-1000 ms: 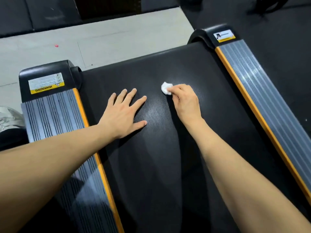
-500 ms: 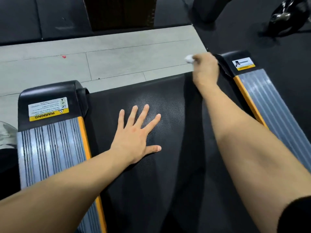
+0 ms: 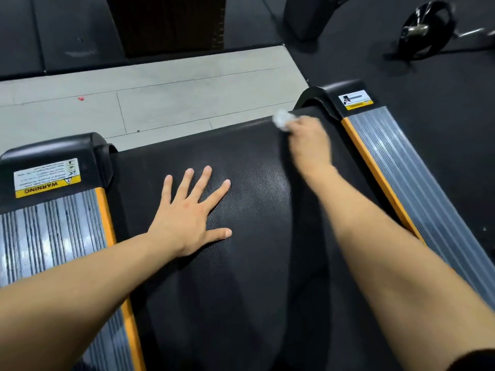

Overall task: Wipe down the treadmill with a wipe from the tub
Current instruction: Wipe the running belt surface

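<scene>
While right hand (image 3: 308, 140) pinches wipe (image 3: 281, 119) at belt (image 3: 254, 183) end | left hand (image 3: 187, 218) flat, fingers spread (empty) | overlap strokes, keep pressure even.

Two bare forearms are seen, uncovered from wrist to past the elbow on the left. No rings, watch or bracelets are shown on the left hand (image 3: 187, 215) or the right hand (image 3: 308, 141), the latter being blurred. A dark sleeve edge (image 3: 474, 361) is seen at the right arm's upper end
</scene>
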`<state>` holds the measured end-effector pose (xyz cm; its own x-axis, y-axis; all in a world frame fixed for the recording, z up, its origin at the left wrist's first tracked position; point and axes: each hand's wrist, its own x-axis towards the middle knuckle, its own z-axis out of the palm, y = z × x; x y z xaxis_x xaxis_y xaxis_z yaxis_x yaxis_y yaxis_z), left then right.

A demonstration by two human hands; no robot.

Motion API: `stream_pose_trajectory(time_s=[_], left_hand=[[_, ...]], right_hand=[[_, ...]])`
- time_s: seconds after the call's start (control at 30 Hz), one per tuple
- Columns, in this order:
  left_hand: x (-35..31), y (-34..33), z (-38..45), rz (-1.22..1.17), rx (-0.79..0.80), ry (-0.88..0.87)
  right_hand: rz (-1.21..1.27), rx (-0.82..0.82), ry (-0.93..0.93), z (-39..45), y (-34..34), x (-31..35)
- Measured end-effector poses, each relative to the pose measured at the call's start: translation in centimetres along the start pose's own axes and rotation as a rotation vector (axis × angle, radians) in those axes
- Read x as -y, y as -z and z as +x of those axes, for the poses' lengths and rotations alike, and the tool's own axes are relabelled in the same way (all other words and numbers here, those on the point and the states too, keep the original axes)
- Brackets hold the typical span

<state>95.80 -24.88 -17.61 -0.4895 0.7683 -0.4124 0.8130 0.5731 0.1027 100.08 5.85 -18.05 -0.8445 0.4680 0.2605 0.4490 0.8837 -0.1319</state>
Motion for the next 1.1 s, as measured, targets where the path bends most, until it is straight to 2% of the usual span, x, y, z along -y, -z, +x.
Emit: stream_pose_trajectory(time_s=[0.07,0.17,0.2,0.27,0.33,0.37,0.4,0.5,0.57,0.63,0.7,0.77,0.8,0.9,0.97,1.03,1.1], left_hand=[[-0.1,0.1,0.2,0.003,0.028,0.004],[-0.4,0.6,0.3,0.024,0.07,0.022],[-0.5,0.8,0.4,0.032,0.075,0.026],[-0.5,0.8,0.3,0.037,0.086,0.027],[-0.4,0.8,0.3,0.034,0.085,0.032],[-0.4,0.9,0.3,0.028,0.09,0.034],[-0.5,0.9,0.3,0.022,0.095,0.034],[-0.4,0.8,0.4,0.026,0.109,0.04],[-0.5,0.9,0.5,0.026,0.112,0.04],[-0.5,1.0,0.4,0.02,0.111,0.04],[-0.5,1.1,0.3,0.012,0.115,0.041],[-0.5,1.1,0.3,0.012,0.113,0.041],[-0.5,1.0,0.3,0.019,0.111,0.041],[-0.3,0.9,0.4,0.038,0.104,0.038],[-0.3,0.8,0.5,0.036,0.098,0.028],[-0.2,0.7,0.3,0.033,0.09,0.023],[-0.4,0.9,0.3,0.029,0.078,0.023]], right_hand=[[-0.172,0.045,-0.191,0.0,0.7,-4.9],[-0.183,0.009,-0.32,-1.1,0.9,-3.0],[-0.16,-0.012,-0.302,-1.8,0.6,-1.0],[-0.02,-0.056,-0.1,-3.7,-0.1,1.4],[-0.015,-0.034,0.11,-5.5,-0.3,0.2],[-0.069,-0.03,0.122,-5.4,0.4,-1.6],[-0.141,-0.042,0.043,-5.1,1.1,-3.7],[-0.228,0.012,-0.362,-4.4,2.3,-7.5],[-0.206,0.006,-0.437,-4.5,2.2,-4.9],[-0.146,-0.009,-0.298,-5.6,1.7,0.5],[0.01,-0.044,0.024,-7.8,0.7,4.2],[0.041,-0.066,0.182,-8.8,1.4,2.9],[-0.02,-0.094,0.143,-8.5,2.0,0.7],[-0.178,-0.035,-0.258,-7.8,3.5,-5.7],[-0.22,0.001,-0.389,-7.8,3.7,-5.3],[-0.152,-0.034,-0.29,-8.3,3.4,-0.1],[0.03,-0.088,0.0,-9.8,2.1,5.9]])
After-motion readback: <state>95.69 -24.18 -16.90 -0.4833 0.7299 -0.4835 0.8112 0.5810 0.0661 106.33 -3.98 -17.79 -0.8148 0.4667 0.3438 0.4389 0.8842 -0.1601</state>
